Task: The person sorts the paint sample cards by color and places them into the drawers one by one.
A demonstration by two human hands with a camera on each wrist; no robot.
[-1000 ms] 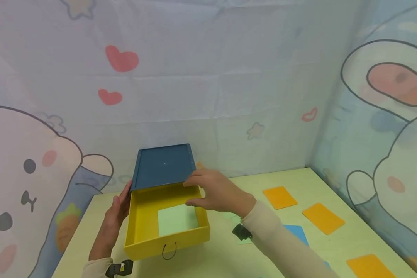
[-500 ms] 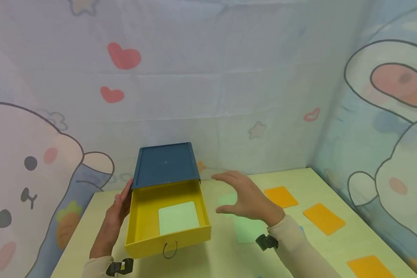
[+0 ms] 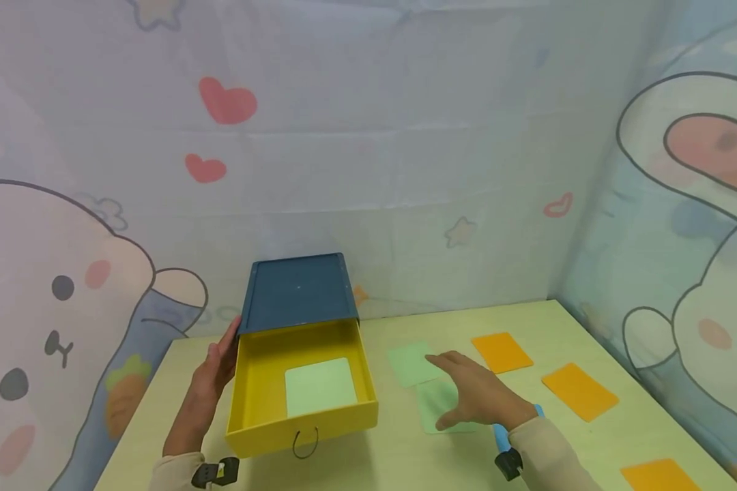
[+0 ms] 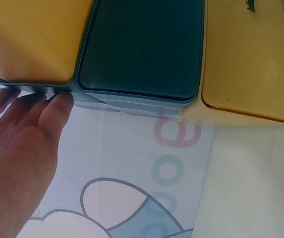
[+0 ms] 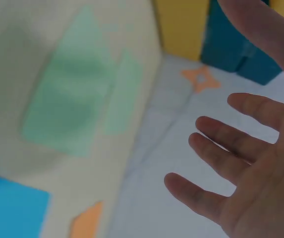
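A drawer unit with a dark blue top (image 3: 299, 290) stands against the back wall. Its yellow drawer (image 3: 258, 382) is pulled out and has a thin loop handle. Inside the drawer lies a pale green card (image 3: 319, 387). My left hand (image 3: 213, 375) rests along the unit's left side, its fingertips touching the casing edge in the left wrist view. To the right, my right hand (image 3: 482, 392) hovers over the table with fingers spread and nothing in it. Two pale green cards, one farther back (image 3: 410, 365) and one nearer (image 3: 439, 402), lie beneath and left of it.
Orange cards lie on the table's right side: one at the back (image 3: 501, 352), one in the middle (image 3: 580, 391) and one near the front (image 3: 660, 475). A blue card (image 5: 13, 206) is partly hidden by my right arm. Printed cloth (image 3: 393, 170) hangs behind the table.
My right hand has moved from above the drawer's right side to the right and down, over the green cards on the table. My left hand stays at the unit's side.
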